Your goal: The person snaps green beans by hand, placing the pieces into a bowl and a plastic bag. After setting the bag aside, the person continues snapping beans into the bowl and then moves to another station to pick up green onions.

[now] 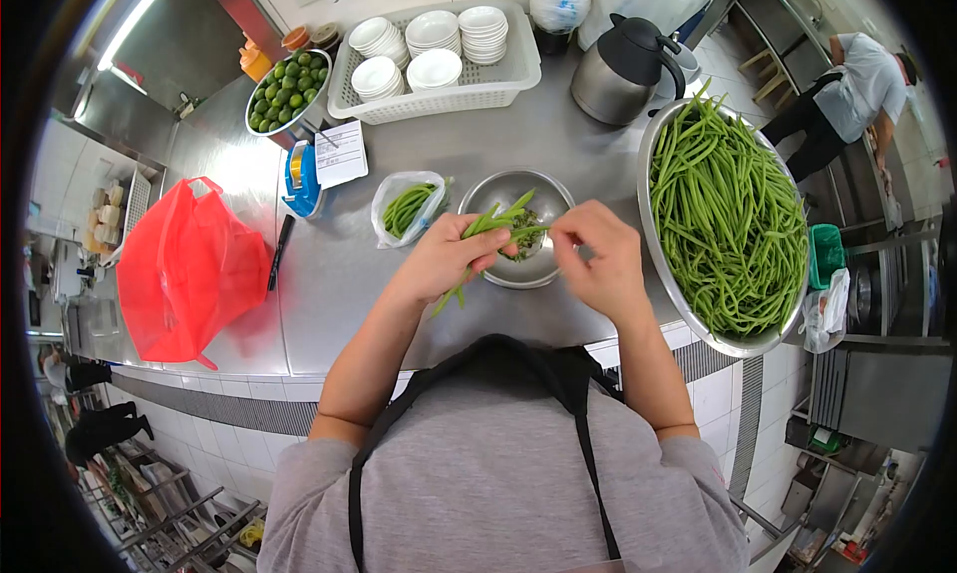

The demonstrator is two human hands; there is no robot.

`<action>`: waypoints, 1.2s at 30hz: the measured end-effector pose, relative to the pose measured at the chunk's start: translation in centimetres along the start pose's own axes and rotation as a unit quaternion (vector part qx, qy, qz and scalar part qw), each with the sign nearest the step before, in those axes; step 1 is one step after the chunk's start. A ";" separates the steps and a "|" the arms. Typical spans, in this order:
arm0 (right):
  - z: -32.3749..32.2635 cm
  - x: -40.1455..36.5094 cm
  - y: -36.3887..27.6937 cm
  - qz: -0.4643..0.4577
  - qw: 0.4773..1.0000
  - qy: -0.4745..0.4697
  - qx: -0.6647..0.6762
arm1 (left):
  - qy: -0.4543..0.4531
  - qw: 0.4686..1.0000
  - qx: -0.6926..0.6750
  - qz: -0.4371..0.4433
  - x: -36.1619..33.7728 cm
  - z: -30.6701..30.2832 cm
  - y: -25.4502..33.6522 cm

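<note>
My left hand (461,257) is closed around a small bunch of green beans (482,224), whose ends stick out on both sides of the fingers. My right hand (601,258) pinches the tip of one of these beans with thumb and finger. Beneath both hands stands a steel bowl (481,185) with small bean trimmings (531,237) inside. To its left, an open clear plastic bag (385,236) contains more green beans (406,210). A large steel basin (650,206) heaped with green beans (728,214) is by my right arm.
A red plastic bag (189,274), a black pen-like object (281,253) and a blue tape dispenser (301,181) lie left. Behind are a container of green limes (289,92), a white basket (503,98) of stacked dishes and a steel jug (613,74). A person (859,92) bends at far right.
</note>
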State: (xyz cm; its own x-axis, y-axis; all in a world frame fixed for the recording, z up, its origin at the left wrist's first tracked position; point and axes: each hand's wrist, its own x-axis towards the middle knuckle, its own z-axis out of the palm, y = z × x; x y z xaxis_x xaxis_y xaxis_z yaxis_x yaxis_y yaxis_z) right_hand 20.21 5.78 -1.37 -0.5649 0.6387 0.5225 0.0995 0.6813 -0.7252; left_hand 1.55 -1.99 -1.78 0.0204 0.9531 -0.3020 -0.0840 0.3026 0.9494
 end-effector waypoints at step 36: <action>1.2 1.1 1.6 0.091 0.992 -0.056 0.073 | 0.060 0.933 0.351 0.049 -1.5 0.0 0.6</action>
State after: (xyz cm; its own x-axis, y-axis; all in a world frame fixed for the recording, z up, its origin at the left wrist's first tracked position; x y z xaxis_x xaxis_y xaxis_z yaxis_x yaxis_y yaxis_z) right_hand 18.76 7.18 -2.45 -0.6365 0.6972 0.3297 0.0937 0.4942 -0.8643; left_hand 1.50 -3.22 -0.81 -0.0689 0.9818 -0.1772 0.5954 0.1830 0.7823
